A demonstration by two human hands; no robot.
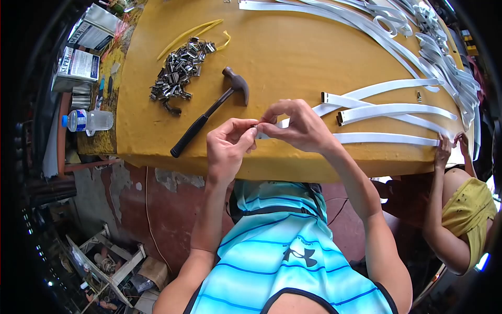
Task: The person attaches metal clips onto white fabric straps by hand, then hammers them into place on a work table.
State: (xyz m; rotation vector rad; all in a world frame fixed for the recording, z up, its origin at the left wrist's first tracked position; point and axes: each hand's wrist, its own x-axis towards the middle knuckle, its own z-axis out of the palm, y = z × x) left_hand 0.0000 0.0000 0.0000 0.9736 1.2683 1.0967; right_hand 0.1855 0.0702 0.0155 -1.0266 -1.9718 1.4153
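Observation:
My left hand [230,140] is closed in a pinch at the table's near edge, with a small dark metal clip [254,126] at its fingertips. Right beside it, my right hand [299,125] is closed with its fingertips on the end of a white strap [284,123], which passes behind that hand. The two hands' fingertips meet at the strap end, so the exact fit of clip and strap is hidden. A claw hammer [212,109] with a black grip lies left of my hands. Beyond it is a pile of shiny metal clips [180,70].
More white straps [397,109], some with dark metal ends, lie to the right. Many others [345,13] spread along the far side. Yellow strips [191,35], a water bottle [91,121] and metal cans [78,65] are at left. A co-worker's hands [444,149] touch a strap at right.

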